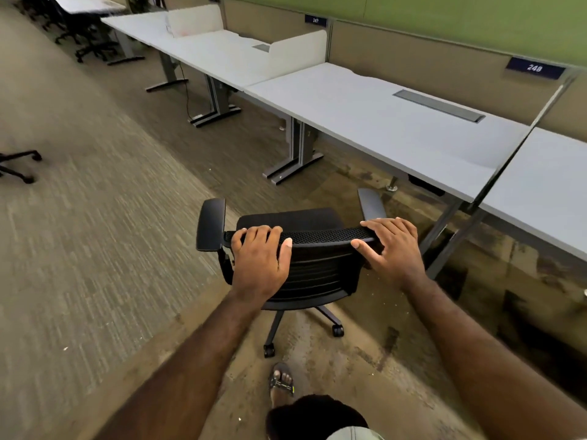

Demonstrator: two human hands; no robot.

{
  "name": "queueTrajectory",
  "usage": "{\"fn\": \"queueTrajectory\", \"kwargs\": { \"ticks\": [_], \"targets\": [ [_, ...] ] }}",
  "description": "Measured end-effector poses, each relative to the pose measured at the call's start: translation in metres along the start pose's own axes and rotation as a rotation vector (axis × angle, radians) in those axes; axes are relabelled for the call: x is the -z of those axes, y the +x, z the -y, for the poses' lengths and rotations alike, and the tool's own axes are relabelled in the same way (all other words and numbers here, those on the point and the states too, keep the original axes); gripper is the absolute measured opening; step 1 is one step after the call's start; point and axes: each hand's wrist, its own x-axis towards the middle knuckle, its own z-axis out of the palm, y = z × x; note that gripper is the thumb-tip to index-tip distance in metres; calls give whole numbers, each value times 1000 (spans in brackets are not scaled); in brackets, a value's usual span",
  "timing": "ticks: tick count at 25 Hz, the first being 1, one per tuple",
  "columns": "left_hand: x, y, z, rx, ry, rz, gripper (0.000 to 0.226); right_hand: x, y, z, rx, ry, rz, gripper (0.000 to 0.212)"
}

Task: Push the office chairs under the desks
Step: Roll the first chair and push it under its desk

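A black office chair with a mesh back stands on the carpet in front of me, its seat facing the grey desk marked 248. My left hand grips the left end of the backrest's top edge. My right hand rests on the right end, fingers curled over it. The chair's armrests stick out on both sides. Its seat is a short way in front of the desk's edge, not under it.
A row of grey desks with metal legs runs along the partition wall to the far left. Another chair's wheeled base shows at the left edge. More black chairs stand at the far back. My sandalled foot is behind the chair.
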Motion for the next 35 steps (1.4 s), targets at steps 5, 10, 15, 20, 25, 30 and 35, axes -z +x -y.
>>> {"fn": "queueTrajectory", "kwargs": {
  "ticks": [5,10,15,20,25,30,35],
  "targets": [
    [-30,67,34,-43,-45,20,48,-38,53,3,-27,-37,-44,61],
    [-75,141,62,-92,-88,38,46,-75,111,-5,-109,-59,-78,63],
    [-103,202,78,-137,-116,62,51,-96,162,-12,-164,-76,-52,65],
    [-138,261,86,-177,-140,-11,51,-113,213,-23,-233,-71,-4,73],
    [-181,321,91,-199,-152,-44,54,-133,268,-43,-272,-73,27,72],
    [-217,384,97,-253,-183,-42,59,-155,321,-64,-321,-72,70,73],
    [-253,455,102,-293,-180,5,63,-184,379,-79,-433,-94,180,80]
  ]
}}
